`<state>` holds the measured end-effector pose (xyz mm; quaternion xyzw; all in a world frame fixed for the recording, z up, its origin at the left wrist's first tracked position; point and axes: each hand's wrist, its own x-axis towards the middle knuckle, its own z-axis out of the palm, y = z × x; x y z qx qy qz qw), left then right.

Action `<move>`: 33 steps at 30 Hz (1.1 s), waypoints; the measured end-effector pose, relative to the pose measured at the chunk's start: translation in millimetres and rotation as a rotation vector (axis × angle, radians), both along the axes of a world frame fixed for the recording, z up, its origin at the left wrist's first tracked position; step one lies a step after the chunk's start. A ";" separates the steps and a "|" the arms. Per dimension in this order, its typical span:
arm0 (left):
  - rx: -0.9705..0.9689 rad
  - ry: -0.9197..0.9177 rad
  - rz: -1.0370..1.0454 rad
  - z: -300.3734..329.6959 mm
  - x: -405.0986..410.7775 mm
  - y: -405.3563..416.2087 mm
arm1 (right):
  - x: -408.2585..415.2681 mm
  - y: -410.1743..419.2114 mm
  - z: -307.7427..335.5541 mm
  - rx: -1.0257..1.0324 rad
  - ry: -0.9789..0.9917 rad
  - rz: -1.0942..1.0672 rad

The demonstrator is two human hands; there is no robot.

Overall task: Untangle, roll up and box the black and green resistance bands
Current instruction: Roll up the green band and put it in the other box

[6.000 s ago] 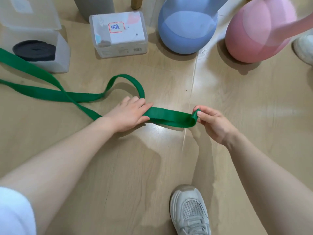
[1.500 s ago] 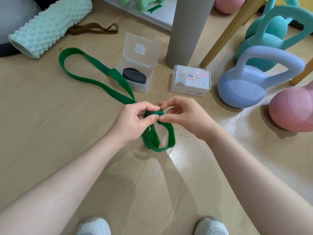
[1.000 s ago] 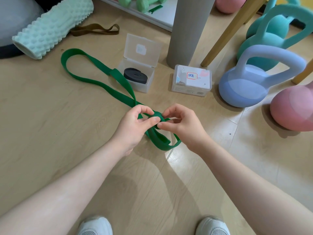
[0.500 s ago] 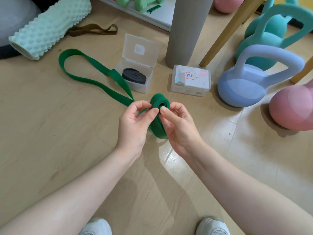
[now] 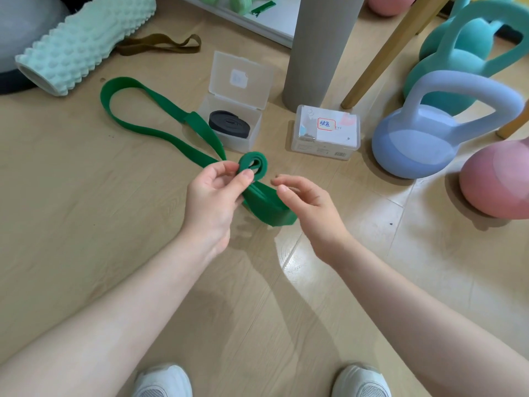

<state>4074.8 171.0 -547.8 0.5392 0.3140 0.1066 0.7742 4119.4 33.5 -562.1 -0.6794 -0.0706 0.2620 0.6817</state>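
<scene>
My left hand (image 5: 213, 196) pinches a small rolled coil at one end of the green band (image 5: 254, 166), held just above the floor. The rest of the green band trails in a long loop to the far left, and a folded part lies under my hands. My right hand (image 5: 309, 204) hovers beside the coil with loosely curled fingers and holds nothing. The black band (image 5: 229, 128) lies rolled up inside an open clear box (image 5: 252, 138). A second clear box (image 5: 326, 133), lid closed, with a red-framed label, stands to its right.
A grey post (image 5: 315, 47) and a wooden leg (image 5: 380, 55) rise behind the boxes. Blue (image 5: 423, 138), teal (image 5: 463, 53) and pink (image 5: 498, 181) kettlebells stand at right. A mint foam roller (image 5: 83, 44) and a brown band (image 5: 160, 45) lie far left. My shoes (image 5: 163, 382) are at the bottom.
My right hand has let go of the green coil and moved slightly right. My left hand alone now keeps the coil pinched; the folded part of the band has dropped to the floor.
</scene>
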 end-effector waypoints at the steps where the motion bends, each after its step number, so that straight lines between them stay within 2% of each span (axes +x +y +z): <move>1: 0.005 -0.009 -0.017 1.9 -0.1 1.2 | 2.8 -4.4 -1.7 -0.028 -0.002 0.045; 4: 0.017 -0.006 -0.052 4.1 -2.9 2.4 | 7.1 -10.2 -9.3 -0.141 -0.075 0.249; 8: 0.043 0.021 -0.061 4.6 -5.0 3.0 | 1.9 -2.9 -12.0 -0.411 -0.462 0.460; 10: 0.055 0.019 -0.069 5.5 -4.8 4.5 | -2.5 0.3 -13.7 -0.495 -0.603 0.495; 14: 0.095 0.040 -0.112 6.1 -5.5 6.2 | -3.3 -6.5 -15.2 -0.564 -0.704 0.519; 18: 0.157 0.093 -0.151 5.1 -4.4 12.1 | 6.6 -19.1 -7.7 -0.774 -0.833 0.542; 22: 0.248 0.203 -0.340 2.3 -3.1 11.1 | 20.5 -30.6 -4.1 -0.963 -0.925 0.630; 27: 0.456 0.252 -0.547 -0.4 0.7 8.5 | 22.8 -33.7 -11.1 -0.971 -0.942 0.697; 30: 0.565 0.303 -0.679 -4.9 -0.4 10.7 | 17.5 -31.7 -14.6 -0.871 -0.978 0.725; 33: 0.624 0.328 -0.725 -5.3 -2.0 8.0 | 11.8 -29.6 -23.6 -0.773 -0.967 0.666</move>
